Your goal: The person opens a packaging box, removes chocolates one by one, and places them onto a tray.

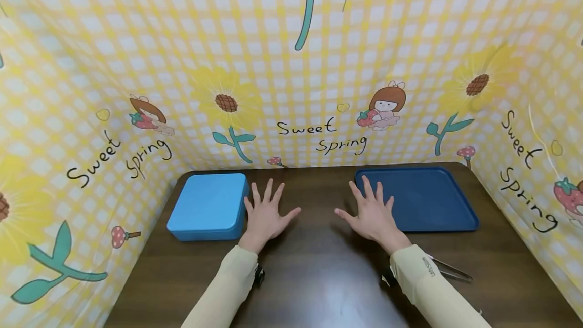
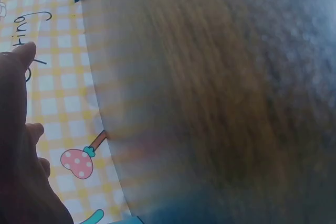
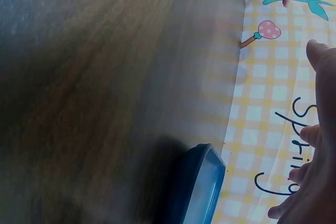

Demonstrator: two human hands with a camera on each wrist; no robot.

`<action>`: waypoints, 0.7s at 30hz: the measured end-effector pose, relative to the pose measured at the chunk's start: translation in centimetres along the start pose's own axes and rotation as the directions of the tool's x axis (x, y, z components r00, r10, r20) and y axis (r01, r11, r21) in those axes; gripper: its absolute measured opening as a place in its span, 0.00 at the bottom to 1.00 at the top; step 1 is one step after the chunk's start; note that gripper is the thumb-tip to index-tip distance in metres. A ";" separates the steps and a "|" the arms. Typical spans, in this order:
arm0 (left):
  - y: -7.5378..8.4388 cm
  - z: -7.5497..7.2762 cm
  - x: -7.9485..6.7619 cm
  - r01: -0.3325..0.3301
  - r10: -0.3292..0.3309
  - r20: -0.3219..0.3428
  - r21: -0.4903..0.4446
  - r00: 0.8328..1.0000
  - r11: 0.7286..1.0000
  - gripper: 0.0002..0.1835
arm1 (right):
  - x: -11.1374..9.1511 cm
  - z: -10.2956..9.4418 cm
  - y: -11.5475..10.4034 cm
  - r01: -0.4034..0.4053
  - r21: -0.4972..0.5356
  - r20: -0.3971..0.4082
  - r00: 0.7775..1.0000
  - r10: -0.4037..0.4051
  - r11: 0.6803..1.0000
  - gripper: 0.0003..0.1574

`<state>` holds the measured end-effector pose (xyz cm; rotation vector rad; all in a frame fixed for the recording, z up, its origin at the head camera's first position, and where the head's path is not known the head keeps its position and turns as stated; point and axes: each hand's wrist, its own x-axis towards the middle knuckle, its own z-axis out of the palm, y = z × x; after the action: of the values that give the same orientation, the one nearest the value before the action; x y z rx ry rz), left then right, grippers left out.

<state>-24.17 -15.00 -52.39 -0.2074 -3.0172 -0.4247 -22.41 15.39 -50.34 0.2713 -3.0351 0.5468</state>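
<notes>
Both hands are spread with straight fingers and hold nothing. In the head view my left hand point(image 1: 267, 216) is beside the right side of a light blue box point(image 1: 209, 204) with a closed lid. My right hand point(image 1: 375, 214) is at the left part of a dark blue tray point(image 1: 430, 201), its outer fingers overlapping the tray's edge from this angle. Whether either hand touches the tabletop cannot be told. Beside the right sleeve lie metal tweezers point(image 1: 455, 272), partly hidden by the forearm. The right wrist view shows the tray's corner point(image 3: 202, 182) below the right hand point(image 3: 323, 145).
A dark brown wooden table point(image 1: 314, 277) carries these things. Yellow checked cloth point(image 1: 291, 90) with flowers and lettering stands round its back and sides. Each wrist bears a dark strap, such as the left strap point(image 1: 258, 276).
</notes>
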 end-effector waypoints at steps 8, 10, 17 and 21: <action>-0.2 0.8 -0.5 -0.013 0.013 -0.005 0.013 1.000 1.000 0.52 | -0.8 0.3 0.4 -0.003 -0.007 0.006 1.000 0.003 1.000 0.64; -0.2 0.8 -0.4 -0.017 0.017 -0.015 0.010 1.000 1.000 0.52 | -0.8 0.3 0.4 0.001 -0.010 0.005 1.000 -0.001 1.000 0.64; -0.1 0.4 -0.2 -0.027 0.027 -0.018 0.025 0.999 0.999 0.52 | -0.5 0.3 0.4 0.004 -0.023 -0.003 1.000 -0.004 1.000 0.64; 0.0 0.1 -0.1 -0.021 0.021 0.001 0.035 1.000 0.999 0.53 | -0.3 0.3 0.3 0.007 -0.028 -0.008 1.000 -0.007 1.000 0.64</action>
<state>-24.06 -14.96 -52.47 -0.2361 -3.0180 -0.3703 -22.13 15.59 -50.76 0.2774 -3.0303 0.5032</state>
